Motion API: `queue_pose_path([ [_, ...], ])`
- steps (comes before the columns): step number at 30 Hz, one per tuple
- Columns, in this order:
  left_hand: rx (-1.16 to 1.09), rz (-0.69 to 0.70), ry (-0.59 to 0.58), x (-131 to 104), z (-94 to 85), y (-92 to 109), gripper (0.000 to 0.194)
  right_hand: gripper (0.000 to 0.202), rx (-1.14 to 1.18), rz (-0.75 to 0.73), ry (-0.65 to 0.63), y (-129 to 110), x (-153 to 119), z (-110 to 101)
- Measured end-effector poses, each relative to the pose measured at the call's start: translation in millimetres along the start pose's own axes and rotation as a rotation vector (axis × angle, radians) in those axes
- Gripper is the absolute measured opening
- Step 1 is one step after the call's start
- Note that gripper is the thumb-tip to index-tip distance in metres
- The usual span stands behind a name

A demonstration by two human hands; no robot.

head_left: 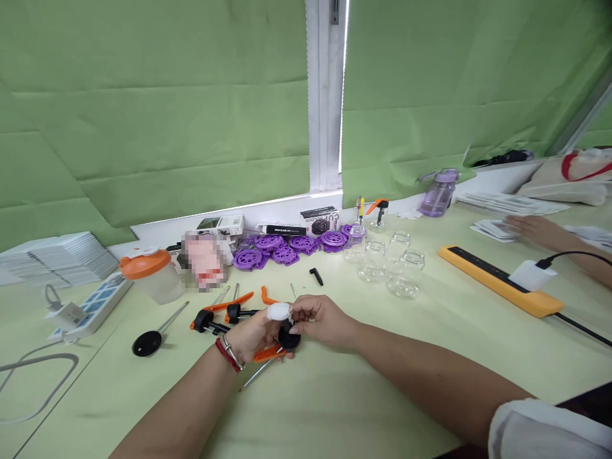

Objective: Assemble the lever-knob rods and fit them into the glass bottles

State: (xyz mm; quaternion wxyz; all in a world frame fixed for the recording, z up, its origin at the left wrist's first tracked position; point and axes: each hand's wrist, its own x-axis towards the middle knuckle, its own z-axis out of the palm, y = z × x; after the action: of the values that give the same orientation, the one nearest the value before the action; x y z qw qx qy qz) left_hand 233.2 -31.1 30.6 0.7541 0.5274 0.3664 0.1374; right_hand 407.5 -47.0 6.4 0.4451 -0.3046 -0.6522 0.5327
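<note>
My left hand (253, 333) is closed around a black round lid (289, 340), with a white disc (278, 311) showing at its fingertips. An orange lever (268, 354) and a thin metal rod (258, 375) stick out below that hand; whether they join the lid is hidden. My right hand (327, 322) pinches at the black part on top of the lid, fingers touching it. Left of my hands lie black pieces (204, 320) with orange levers (234, 302) and metal rods. A black disc on a rod (147, 343) lies farther left. A small black L-shaped piece (316, 276) lies beyond my hands.
Several clear glass jars (371, 262) stand right of centre, behind them an orange-levered assembly (380, 210). Purple plastic parts (333, 240) are heaped along the wall. An orange-lidded cup (160, 280) and power strips (497, 280) flank the workspace. Another person's hand (538, 231) rests on papers.
</note>
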Motion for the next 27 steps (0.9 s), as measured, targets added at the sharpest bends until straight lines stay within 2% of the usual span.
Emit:
queue_pose_path([
  [7, -0.014, -0.001, -0.022, -0.3, 0.1, 0.7, 0.048, 0.027, 0.049, 0.067, 0.012, 4.0, -0.6, 0.6],
  [11, 0.0, -0.016, -0.008, -0.2, 0.2, 1.4, 0.05, 0.026, 0.043, 0.029, 0.0, 4.0, -0.9, 0.4],
  [15, -0.008, -0.03, 0.015, -0.3, 1.2, 3.1, 0.05, 0.025, 0.052, 0.06, 0.003, 2.4, -0.6, 0.3],
  [27, 0.007, -0.009, -0.015, -1.6, 2.6, 4.1, 0.049, 0.028, 0.065, 0.07, -0.009, 2.8, -0.6, 1.1],
])
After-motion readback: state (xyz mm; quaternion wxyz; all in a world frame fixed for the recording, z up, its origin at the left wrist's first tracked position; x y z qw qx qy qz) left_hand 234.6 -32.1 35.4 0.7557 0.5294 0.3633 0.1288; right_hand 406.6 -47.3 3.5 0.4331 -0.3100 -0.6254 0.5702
